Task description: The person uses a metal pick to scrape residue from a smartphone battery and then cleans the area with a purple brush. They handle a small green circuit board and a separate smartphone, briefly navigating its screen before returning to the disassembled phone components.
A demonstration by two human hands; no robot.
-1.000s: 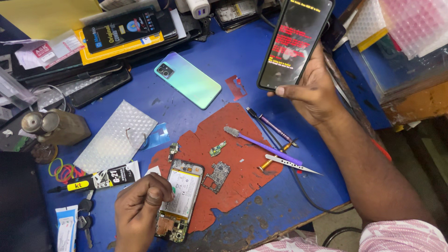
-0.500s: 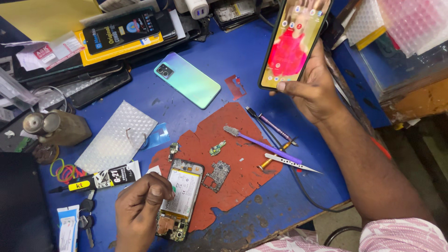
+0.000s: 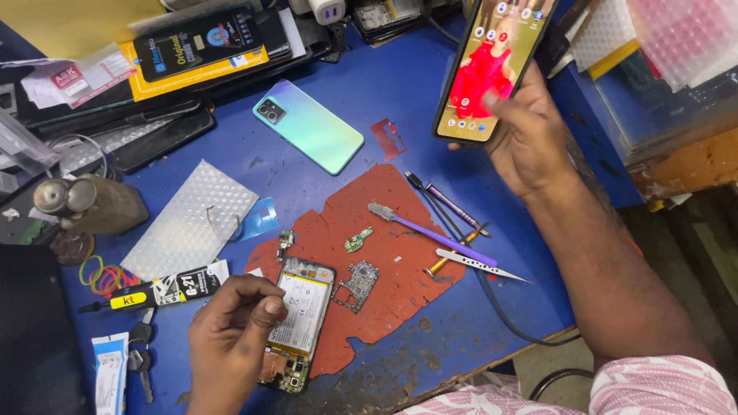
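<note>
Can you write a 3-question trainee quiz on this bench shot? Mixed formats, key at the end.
1. True or false: the right hand holds a lit phone up off the bench.
2. Multiple choice: the left hand rests at which item? A) the teal back cover B) the opened phone with its battery exposed C) the tweezers
3. Fill in: the loose circuit board lies on a ____ mat.

Key: 1 true; 2 B; 3 red
</note>
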